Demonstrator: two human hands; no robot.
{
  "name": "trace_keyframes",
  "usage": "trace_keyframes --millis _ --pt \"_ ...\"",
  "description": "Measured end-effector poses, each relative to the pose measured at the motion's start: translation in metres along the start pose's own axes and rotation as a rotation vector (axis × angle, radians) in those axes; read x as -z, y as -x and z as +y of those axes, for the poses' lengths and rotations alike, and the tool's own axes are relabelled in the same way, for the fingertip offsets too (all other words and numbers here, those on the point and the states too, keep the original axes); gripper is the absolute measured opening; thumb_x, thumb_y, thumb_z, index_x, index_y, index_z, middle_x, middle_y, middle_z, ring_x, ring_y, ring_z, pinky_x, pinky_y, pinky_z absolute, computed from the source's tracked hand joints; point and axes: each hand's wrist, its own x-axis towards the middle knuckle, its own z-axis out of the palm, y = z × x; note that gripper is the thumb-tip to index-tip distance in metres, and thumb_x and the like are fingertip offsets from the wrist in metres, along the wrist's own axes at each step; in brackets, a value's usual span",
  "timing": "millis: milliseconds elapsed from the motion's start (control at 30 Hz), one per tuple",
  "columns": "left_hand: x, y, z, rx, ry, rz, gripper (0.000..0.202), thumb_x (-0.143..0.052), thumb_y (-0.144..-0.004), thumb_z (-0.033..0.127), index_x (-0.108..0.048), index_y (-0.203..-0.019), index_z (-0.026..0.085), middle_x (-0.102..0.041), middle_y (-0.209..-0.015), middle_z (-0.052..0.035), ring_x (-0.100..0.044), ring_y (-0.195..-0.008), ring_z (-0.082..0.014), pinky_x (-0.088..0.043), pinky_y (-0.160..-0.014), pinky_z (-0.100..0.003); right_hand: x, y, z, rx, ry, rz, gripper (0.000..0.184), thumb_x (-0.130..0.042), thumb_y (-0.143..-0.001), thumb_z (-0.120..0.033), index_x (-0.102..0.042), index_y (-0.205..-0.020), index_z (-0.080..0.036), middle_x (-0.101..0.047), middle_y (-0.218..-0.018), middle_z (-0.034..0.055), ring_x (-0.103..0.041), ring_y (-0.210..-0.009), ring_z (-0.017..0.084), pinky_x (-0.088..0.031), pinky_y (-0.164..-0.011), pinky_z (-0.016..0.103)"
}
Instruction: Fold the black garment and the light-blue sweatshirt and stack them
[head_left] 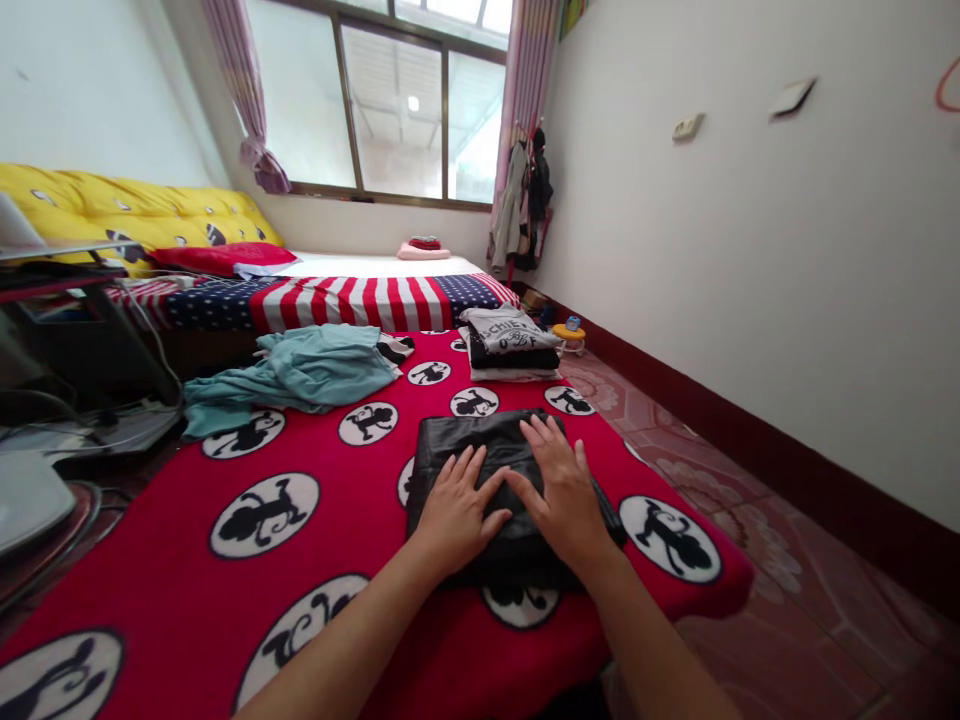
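Note:
A black, slightly shiny garment (442,445), folded into a flat rectangle, lies on the red blanket (360,540) with monkey prints. My left hand (461,510) rests flat on its left half, fingers spread. On the right half lies my right hand (559,485), palm down with its fingers stretched out. The two thumbs and forefingers come close together near the middle. Just beyond the garment stands a stack of folded clothes (510,345), a grey printed shirt on top. A light blue garment (315,365) lies loosely crumpled at the far left of the blanket.
Behind the blanket stands a bed with a stars-and-stripes cover (352,302). At the left are a desk (82,290) and a stool (34,500). To the right, a small yellow stool (570,333) sits on the tiled floor (795,570) by the wall. Clothes hang on a rack (517,200).

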Motion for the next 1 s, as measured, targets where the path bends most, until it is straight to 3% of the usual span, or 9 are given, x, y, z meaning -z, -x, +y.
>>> trace_keyframes --millis 133,233,333,433,533,667,767,867,1000 --pt "0.001 0.002 0.002 -0.026 0.029 -0.009 0.055 -0.051 -0.088 0.055 -0.046 -0.139 0.034 -0.035 -0.153 -0.0076 -0.028 -0.142 -0.0302 -0.023 -0.115 -0.051 -0.032 0.007 0.031 -0.181 0.255 -0.305 0.069 -0.033 -0.093 -0.057 -0.032 -0.148 -0.015 -0.022 -0.157 0.0140 -0.011 -0.146 0.030 -0.017 -0.113 0.056" --pt "0.002 0.003 0.003 -0.019 0.045 -0.021 0.054 -0.050 -0.088 0.055 -0.049 -0.137 0.033 -0.035 -0.153 -0.0083 -0.027 -0.142 -0.0304 -0.022 -0.115 -0.050 -0.022 -0.010 0.037 -0.159 0.298 -0.426 0.068 -0.038 -0.091 -0.059 -0.046 -0.140 -0.013 -0.037 -0.150 0.0177 -0.026 -0.142 0.033 -0.022 -0.111 0.055" --pt "0.002 0.003 0.003 -0.012 0.059 -0.014 0.054 -0.051 -0.088 0.055 -0.049 -0.137 0.033 -0.035 -0.153 -0.0079 -0.027 -0.142 -0.0304 -0.022 -0.116 -0.051 -0.002 -0.046 0.025 -0.098 0.226 -0.294 0.052 -0.041 -0.092 -0.051 -0.061 -0.125 -0.017 -0.055 -0.136 0.0162 -0.046 -0.129 0.031 -0.031 -0.107 0.051" --pt "0.001 0.004 0.003 -0.009 0.062 0.001 0.055 -0.050 -0.088 0.057 -0.049 -0.137 0.033 -0.035 -0.153 -0.0071 -0.027 -0.142 -0.0303 -0.022 -0.116 -0.051 -0.005 -0.079 0.022 0.026 0.143 -0.057 0.048 -0.034 -0.096 -0.046 -0.054 -0.134 -0.023 -0.051 -0.141 0.0099 -0.039 -0.136 0.026 -0.023 -0.111 0.052" --pt "-0.001 0.004 0.004 -0.020 0.059 0.009 0.055 -0.049 -0.088 0.057 -0.048 -0.138 0.034 -0.036 -0.153 -0.0062 -0.027 -0.142 -0.0298 -0.022 -0.116 -0.051 -0.036 -0.095 0.038 0.014 0.175 -0.202 0.054 -0.027 -0.097 -0.048 -0.039 -0.144 -0.024 -0.040 -0.150 0.0076 -0.022 -0.144 0.025 -0.017 -0.112 0.057" --pt "-0.001 0.005 0.006 -0.036 0.067 0.016 0.052 -0.047 -0.089 0.056 -0.049 -0.136 0.035 -0.038 -0.152 -0.0055 -0.028 -0.142 -0.0292 -0.021 -0.116 -0.051 -0.068 -0.100 0.055 -0.103 0.267 -0.471 0.067 -0.025 -0.095 -0.057 -0.029 -0.149 -0.018 -0.026 -0.156 0.0119 -0.017 -0.145 0.028 -0.016 -0.112 0.057" --pt "0.000 0.006 0.008 -0.021 0.095 0.028 0.051 -0.048 -0.089 0.055 -0.052 -0.135 0.033 -0.038 -0.152 -0.0065 -0.028 -0.142 -0.0292 -0.020 -0.116 -0.051 -0.070 -0.101 0.050 -0.085 0.344 -0.382 0.070 -0.026 -0.094 -0.059 -0.025 -0.151 -0.018 -0.023 -0.157 0.0136 -0.013 -0.145 0.030 -0.013 -0.111 0.061" --pt "0.004 0.007 0.009 -0.018 0.148 0.040 0.050 -0.053 -0.088 0.052 -0.055 -0.132 0.028 -0.041 -0.149 -0.0085 -0.030 -0.141 -0.0295 -0.020 -0.117 -0.051 -0.073 -0.095 0.043 -0.014 0.333 -0.260 0.063 -0.024 -0.096 -0.054 -0.019 -0.152 -0.024 -0.019 -0.158 0.0087 -0.010 -0.146 0.026 -0.016 -0.112 0.058" --pt "0.017 0.007 0.004 -0.043 0.379 0.103 0.037 -0.056 -0.089 0.039 -0.062 -0.122 0.026 -0.055 -0.138 -0.0061 -0.045 -0.131 -0.0233 -0.029 -0.115 -0.043 -0.086 -0.085 0.047 -0.043 0.229 -0.376 0.061 -0.024 -0.096 -0.052 -0.022 -0.151 -0.025 -0.022 -0.158 0.0060 -0.015 -0.146 0.025 -0.015 -0.113 0.058"
